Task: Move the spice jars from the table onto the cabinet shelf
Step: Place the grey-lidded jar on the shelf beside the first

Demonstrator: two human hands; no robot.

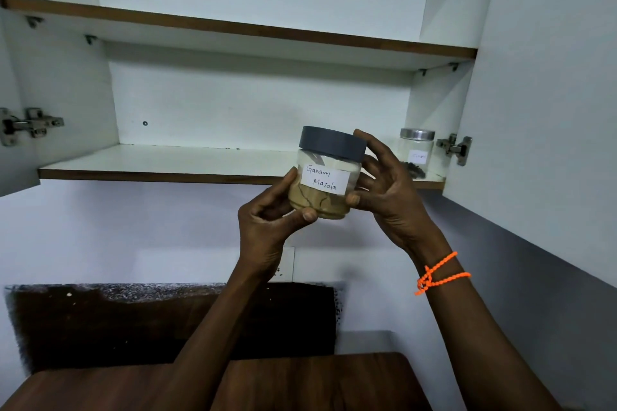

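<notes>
Grey-lidded and clear-bodied, the garam masala jar [329,173] is held in the air in front of the lower cabinet shelf [160,165], tilted slightly, with its handwritten label facing the camera. It is gripped at the base by the left hand [272,217] and clasped along its side by the right hand [387,183], on whose wrist an orange bracelet [439,274] is worn. A steel-lidded glass jar [416,152] is seen at the shelf's right end, and the wooden tabletop [300,384] lies below.
</notes>
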